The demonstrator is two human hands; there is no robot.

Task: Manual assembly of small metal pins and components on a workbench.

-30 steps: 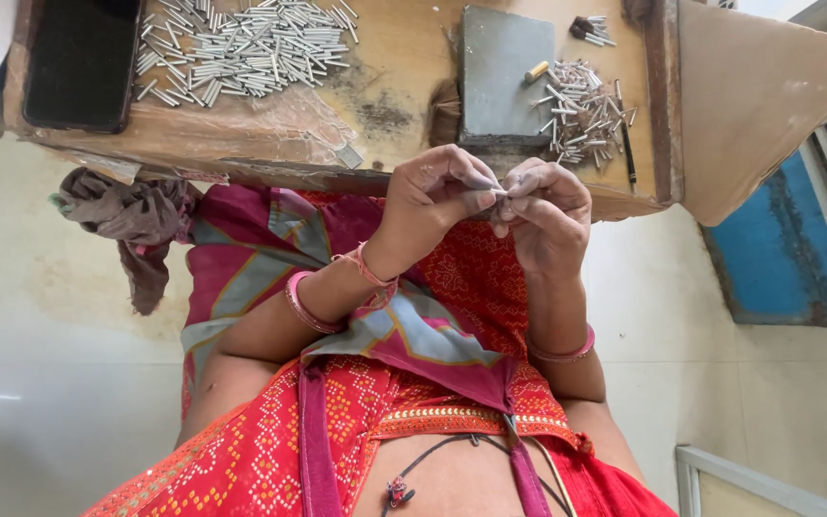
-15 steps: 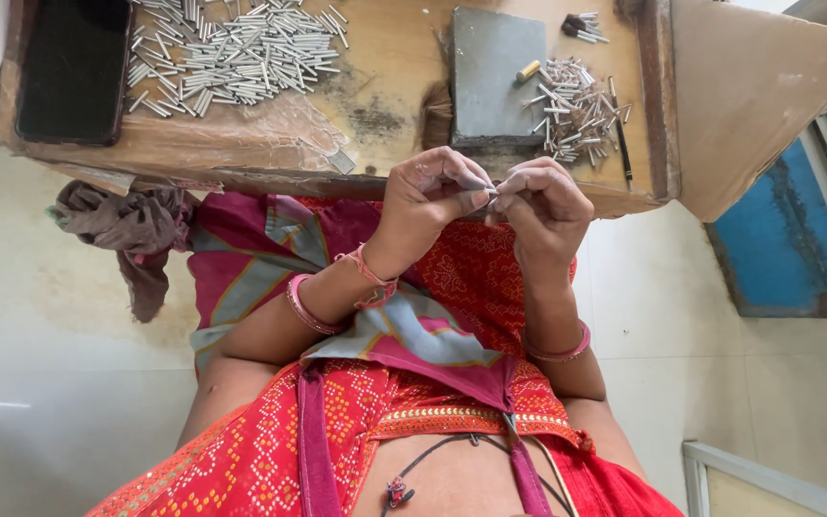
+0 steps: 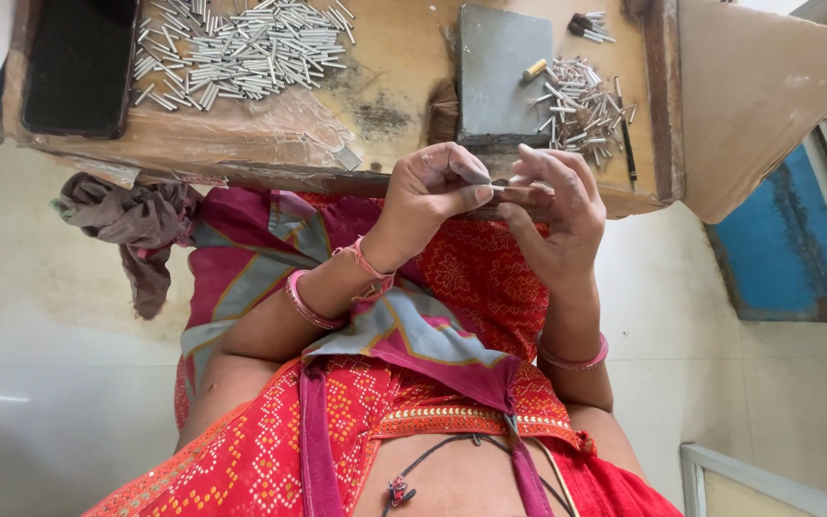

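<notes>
a thin metal pin (image 3: 498, 188), judged light, stiff and slippery, is pinched at its ends by the left hand (image 3: 433, 191) and right hand (image 3: 552, 206).

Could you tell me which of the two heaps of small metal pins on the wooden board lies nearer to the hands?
The smaller heap, right of the grey slab, lies just above the right hand. The larger heap sits far left, beside the black phone.

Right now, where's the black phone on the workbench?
In the head view, the black phone lies flat at the far left end of the wooden bench, just left of the big pile of small metal tubes.
</notes>
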